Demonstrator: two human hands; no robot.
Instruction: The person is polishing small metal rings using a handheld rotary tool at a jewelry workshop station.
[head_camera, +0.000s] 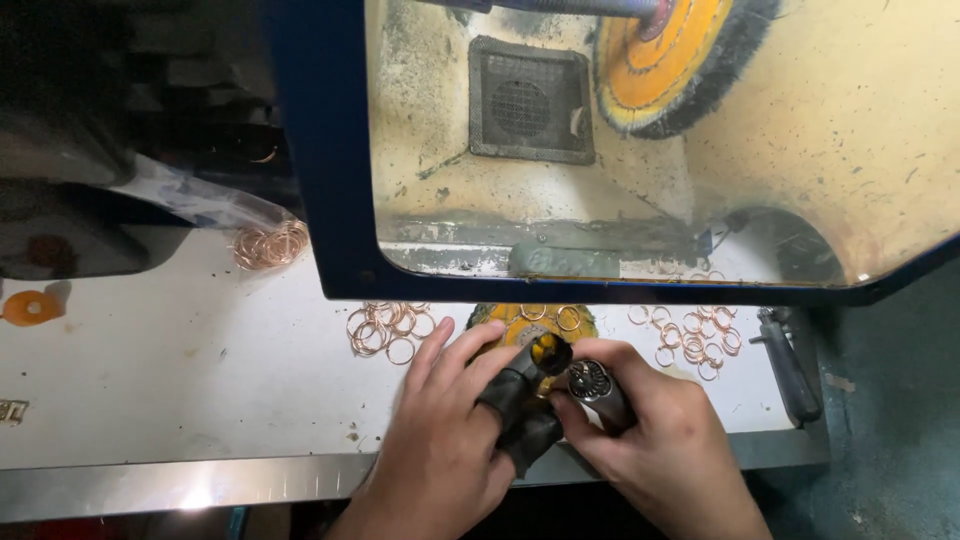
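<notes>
Both hands meet at the worktop (180, 380) edge. Left hand (440, 440), black finger cots (515, 385) on thumb and forefinger, pinches a small ring (545, 352). Right hand (660, 440) grips a ribbed metal tool (598, 388) beside it. Brace wrists together for steadiness. Copper-coloured rings (385, 328) lie just beyond both hands.
</notes>
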